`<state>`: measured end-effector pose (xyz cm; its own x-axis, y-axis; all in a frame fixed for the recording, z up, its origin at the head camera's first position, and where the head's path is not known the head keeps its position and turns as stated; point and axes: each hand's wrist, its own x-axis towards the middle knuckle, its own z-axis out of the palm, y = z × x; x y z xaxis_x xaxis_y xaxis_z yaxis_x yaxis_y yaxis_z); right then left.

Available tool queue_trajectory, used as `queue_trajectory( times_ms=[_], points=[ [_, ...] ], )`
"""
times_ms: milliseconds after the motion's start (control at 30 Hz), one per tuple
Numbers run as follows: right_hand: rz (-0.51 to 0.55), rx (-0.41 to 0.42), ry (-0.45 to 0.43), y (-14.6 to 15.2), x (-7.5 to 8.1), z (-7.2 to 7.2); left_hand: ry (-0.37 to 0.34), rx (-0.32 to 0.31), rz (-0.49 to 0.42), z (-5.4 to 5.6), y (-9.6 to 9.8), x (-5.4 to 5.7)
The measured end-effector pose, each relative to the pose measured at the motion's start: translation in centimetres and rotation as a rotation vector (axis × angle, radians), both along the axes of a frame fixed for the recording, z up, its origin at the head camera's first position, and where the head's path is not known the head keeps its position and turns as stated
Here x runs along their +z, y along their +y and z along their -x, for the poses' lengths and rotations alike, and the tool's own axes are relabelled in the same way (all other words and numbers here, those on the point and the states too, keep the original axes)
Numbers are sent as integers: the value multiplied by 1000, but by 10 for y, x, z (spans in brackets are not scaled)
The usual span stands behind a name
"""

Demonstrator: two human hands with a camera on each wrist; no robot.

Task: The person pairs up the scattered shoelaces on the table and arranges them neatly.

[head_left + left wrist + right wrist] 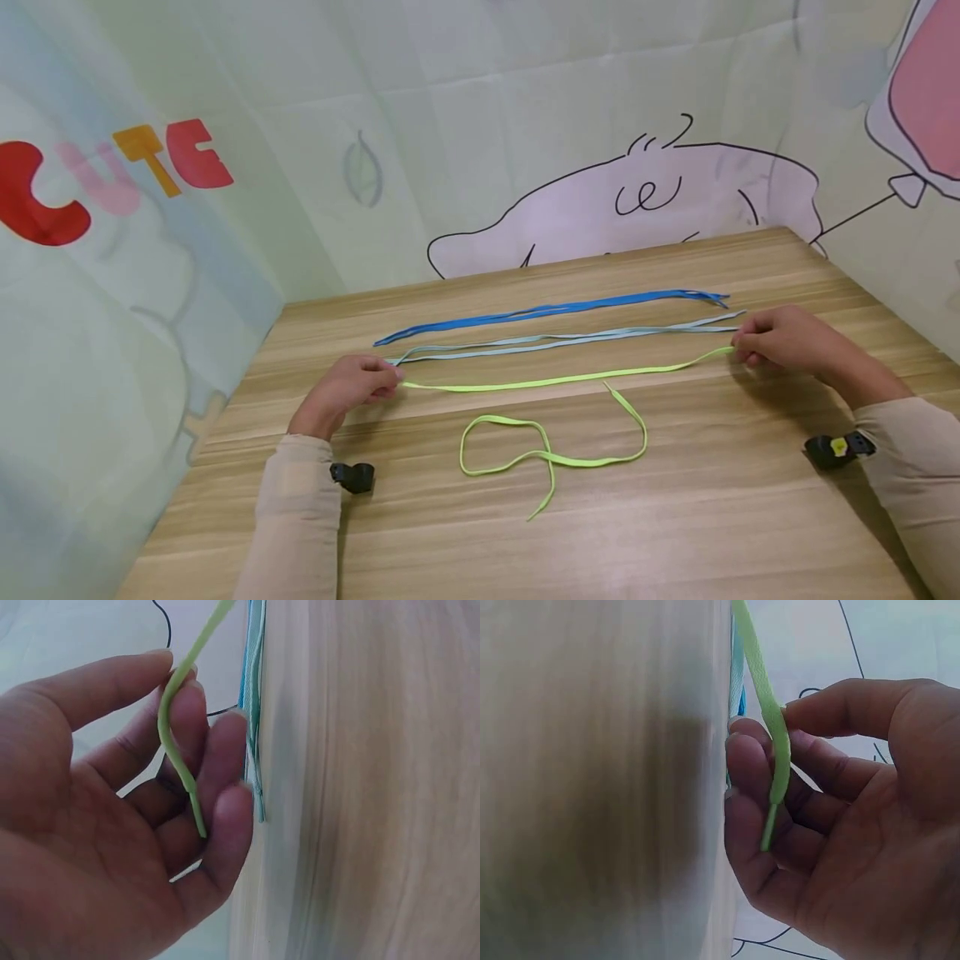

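A yellow-green shoelace stretches nearly straight across the table between both hands. My left hand pinches it near one end between thumb and fingers; in the left wrist view the shoelace's tip hangs down over the curled fingers. At the other end, my right hand pinches it the same way, and its tip dangles in front of the palm. Just beyond lies a pair of light blue shoelaces, whose ends come close to both hands. A second yellow-green shoelace lies in loose curves nearer to me.
Dark blue shoelaces lie straight at the back of the wooden table. A printed cloth hangs behind the table and along its sides. Black wrist cameras sit by both sleeves.
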<state>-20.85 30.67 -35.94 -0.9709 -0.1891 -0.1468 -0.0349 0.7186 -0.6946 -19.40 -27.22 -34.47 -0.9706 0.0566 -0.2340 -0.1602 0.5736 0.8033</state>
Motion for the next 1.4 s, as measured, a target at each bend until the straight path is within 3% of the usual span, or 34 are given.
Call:
queue_trajectory(
  times_ms=[267, 567, 733, 1100, 1400],
  points=[
    [-123, 4, 150, -3, 3, -2, -5, 25, 51, -2, 1, 3],
    [-132, -19, 178, -5, 4, -3, 65, 26, 27, 1, 7, 1],
    [-67, -19, 161, -11, 5, -5, 102, 14, 15, 3, 12, -1],
    [33, 22, 166, -26, 6, -7, 100, 9, -4, 5, 20, -3],
    [50, 109, 191, -43, 9, -12, 103, -22, -25, 4, 29, -3]
  ],
)
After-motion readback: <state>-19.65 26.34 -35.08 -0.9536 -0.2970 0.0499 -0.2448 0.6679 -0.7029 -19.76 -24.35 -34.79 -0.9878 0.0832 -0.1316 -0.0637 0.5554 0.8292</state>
